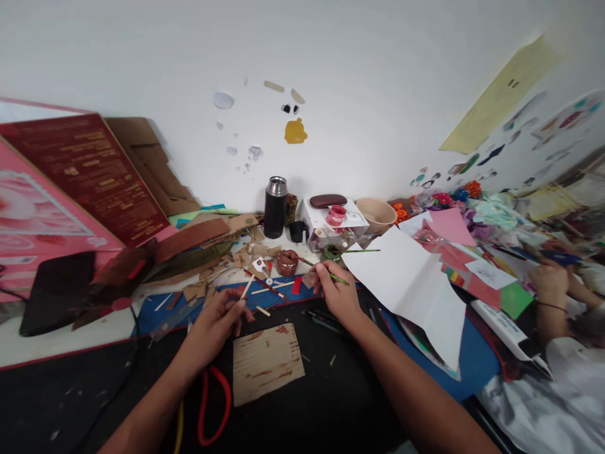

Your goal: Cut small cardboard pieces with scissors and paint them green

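Note:
My left hand (223, 321) pinches a short pale wooden stick (247, 287) that points up and away. In my right hand (336, 295) is a thin paintbrush (338, 278), its front end at the rim of a small jar of brown paint (287, 262). Below and between both hands lies a square of cardboard (268, 363) with brown smears on it. Loose sticks (263, 311), a red strip (297, 285) and cardboard scraps surround the jar. Just right of my right hand, another green brush (362, 251) rests across a dark green paint jar (332, 252).
A black flask (275, 208) stands against the wall, beside a white box (333, 216). White paper (406, 277) spreads at right, near a co-worker's hands (551, 284). Red scissor handles (215, 403) lie near my left forearm. A phone (59, 293) leans against the pink box (42, 221).

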